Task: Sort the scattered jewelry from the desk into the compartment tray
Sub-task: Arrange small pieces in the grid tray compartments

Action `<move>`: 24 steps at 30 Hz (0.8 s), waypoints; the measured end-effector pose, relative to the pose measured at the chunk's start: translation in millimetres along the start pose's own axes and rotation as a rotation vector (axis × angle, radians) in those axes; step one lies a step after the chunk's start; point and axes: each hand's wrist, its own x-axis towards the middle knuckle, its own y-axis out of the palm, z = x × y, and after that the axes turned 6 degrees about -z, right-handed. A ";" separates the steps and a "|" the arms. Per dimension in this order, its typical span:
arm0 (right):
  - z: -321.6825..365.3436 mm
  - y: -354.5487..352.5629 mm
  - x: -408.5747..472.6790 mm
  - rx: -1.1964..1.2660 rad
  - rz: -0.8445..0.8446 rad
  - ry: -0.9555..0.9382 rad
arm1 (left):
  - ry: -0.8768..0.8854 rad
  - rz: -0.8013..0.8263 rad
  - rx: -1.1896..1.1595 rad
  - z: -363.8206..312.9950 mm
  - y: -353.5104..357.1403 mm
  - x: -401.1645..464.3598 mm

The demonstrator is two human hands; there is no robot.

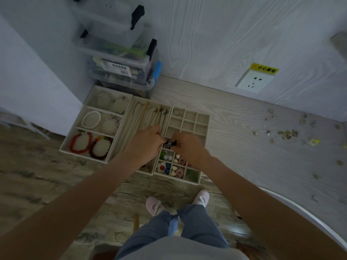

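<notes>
Feet: pink shoes (201, 197) on the floor below the desk edge.
Left hand: the left hand (145, 142) rests over the necklace tray (131, 117), fingers curled, tips meeting a small dark piece (169, 144).
Right hand: the right hand (187, 146) is curled the same way and pinches that piece from the other side.
Dark piece: held between both hands just above the grid tray (203, 119), over a middle cell; its exact kind is too small to tell.
Handling: probably light, hard and slippery, easy to drop; best taken by its edges with fingertips, as both hands do.
Grip: both nearly closed, thumb against fingertips, only the piece between them.
Grid tray: near cells hold coloured beads (166, 167); far cells mostly bare.
Bracelet tray: the bracelet tray (82, 111) holds red, pearl and chain bracelets.
Scattered jewelry: small pieces (286, 134) lie well apart, on the desk to the right.
Far: stacked clear boxes (122, 59) against the wall.
</notes>
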 end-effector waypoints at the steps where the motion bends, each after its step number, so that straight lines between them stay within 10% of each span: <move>1: -1.5 -2.9 0.3 0.072 0.010 0.044 | -0.001 0.002 -0.003 0.0 -0.5 -0.4; 24: 8.0 -6.3 6.5 -0.043 -0.006 0.099 | -0.003 0.027 0.074 -1.2 -3.5 -3.4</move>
